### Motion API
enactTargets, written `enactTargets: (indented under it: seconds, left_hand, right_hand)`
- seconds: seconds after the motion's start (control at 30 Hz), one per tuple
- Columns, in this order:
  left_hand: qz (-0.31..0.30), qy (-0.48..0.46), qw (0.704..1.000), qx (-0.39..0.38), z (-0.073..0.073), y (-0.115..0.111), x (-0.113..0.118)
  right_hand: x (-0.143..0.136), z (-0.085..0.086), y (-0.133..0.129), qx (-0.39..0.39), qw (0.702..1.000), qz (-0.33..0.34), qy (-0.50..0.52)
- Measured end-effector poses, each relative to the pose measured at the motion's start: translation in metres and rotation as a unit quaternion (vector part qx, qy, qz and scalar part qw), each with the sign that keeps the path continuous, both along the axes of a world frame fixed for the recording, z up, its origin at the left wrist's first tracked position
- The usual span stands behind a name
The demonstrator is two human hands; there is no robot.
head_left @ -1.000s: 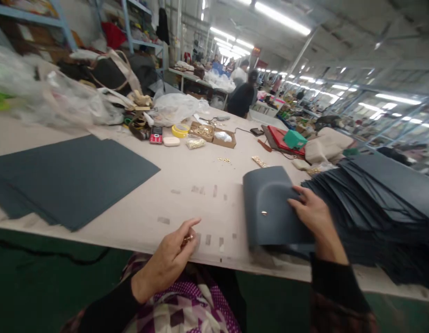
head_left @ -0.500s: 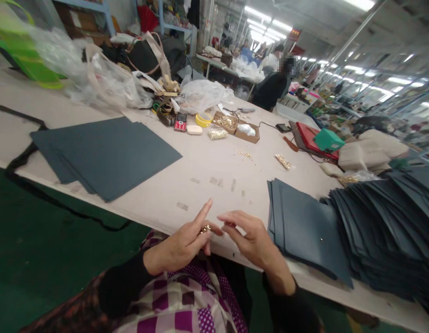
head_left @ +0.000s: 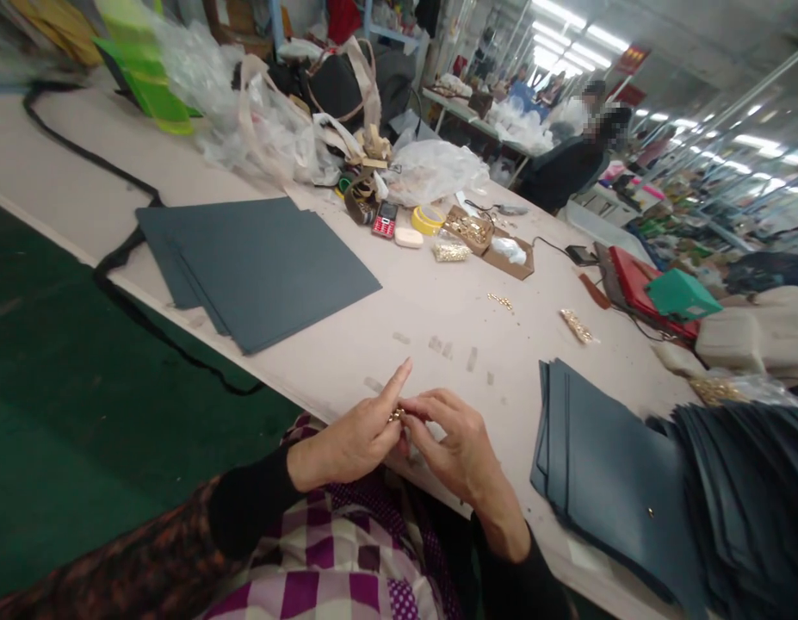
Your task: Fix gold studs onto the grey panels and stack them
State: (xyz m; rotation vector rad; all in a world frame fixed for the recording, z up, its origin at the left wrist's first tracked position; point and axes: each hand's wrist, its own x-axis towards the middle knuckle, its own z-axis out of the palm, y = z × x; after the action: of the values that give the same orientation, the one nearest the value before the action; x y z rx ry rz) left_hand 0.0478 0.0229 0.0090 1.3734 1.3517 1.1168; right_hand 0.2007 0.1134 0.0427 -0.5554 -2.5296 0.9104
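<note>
Small gold-coloured metal pieces (head_left: pixel 397 415) sit in the curled fingers of my left hand (head_left: pixel 356 439), whose index finger points up and away. My right hand (head_left: pixel 460 439) meets it, thumb and fingertips pinched at those pieces. Whether the right fingertips hold one piece is too small to see. Both hands are just above the near edge of the pale table (head_left: pixel 430 301). Left of them lie flat dark blue-grey sheets (head_left: pixel 269 267). To the right is a pile of dark blue-grey folded panels (head_left: pixel 611 465), the top one bearing a small gold stud (head_left: pixel 651 512).
Loose gold pieces (head_left: pixel 500 301) and a small bag of them (head_left: pixel 576 327) lie mid-table. Behind are a cardboard box (head_left: pixel 521 269), yellow tape (head_left: pixel 428 221), a red phone (head_left: pixel 385 222) and plastic bags (head_left: pixel 430 172). A black strap (head_left: pixel 114 258) hangs over the near edge. A person (head_left: pixel 566 168) sits beyond.
My right hand has come in to the left hand, and its fingertips now touch the gold pieces. The whole view has swung, so the table things appear further right.
</note>
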Motion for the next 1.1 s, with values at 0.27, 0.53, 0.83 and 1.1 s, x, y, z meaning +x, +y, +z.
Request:
enactTargets:
  seconds: [0.27, 0.53, 0.83, 1.1]
  left_hand:
    - [0.026, 0.047, 0.999, -0.010, -0.012, 0.001, 0.000]
    - [0.022, 0.074, 0.996, 0.034, -0.024, 0.005, -0.001]
    - [0.052, 0.094, 0.994, 0.007, -0.025, 0.011, 0.001]
    - [0.236, 0.348, 0.907, -0.035, -0.001, 0.023, -0.076]
  right_hand:
    - [-0.014, -0.002, -0.004, -0.015, 0.997, -0.053, -0.057]
    - [-0.024, -0.014, -0.011, 0.028, 0.992, -0.109, -0.048]
    - [-0.041, -0.024, -0.008, -0.099, 0.974, -0.200, -0.048]
    - [-0.009, -0.038, 0.003, -0.184, 0.943, -0.275, 0.026]
